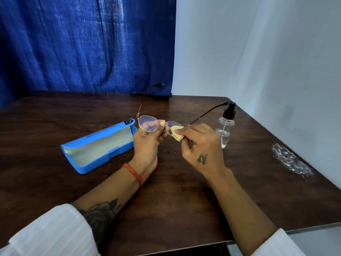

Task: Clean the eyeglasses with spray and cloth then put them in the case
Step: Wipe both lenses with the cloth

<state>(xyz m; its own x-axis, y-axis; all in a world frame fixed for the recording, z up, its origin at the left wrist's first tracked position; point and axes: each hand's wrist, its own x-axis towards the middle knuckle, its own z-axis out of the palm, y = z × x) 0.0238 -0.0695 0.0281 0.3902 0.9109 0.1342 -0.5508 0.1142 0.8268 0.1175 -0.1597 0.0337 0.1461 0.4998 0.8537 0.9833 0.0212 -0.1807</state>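
Observation:
Thin gold-rimmed eyeglasses [147, 124] are held above the table with their temples unfolded and pointing away from me. My left hand [146, 143] pinches the frame at the bridge, thumb on top. My right hand [199, 145] presses a small pale yellow cloth [177, 133] against the right lens. An open blue case [97, 146] with a pale lining lies on the table left of my hands. A clear spray bottle [225, 129] with a black pump stands just right of my right hand.
The dark wooden table [166, 200] has a white smudge [291, 160] near its right edge. A blue curtain [83, 43] hangs behind the table and a white wall [258, 52] stands to the right. The table's right and near edges are close.

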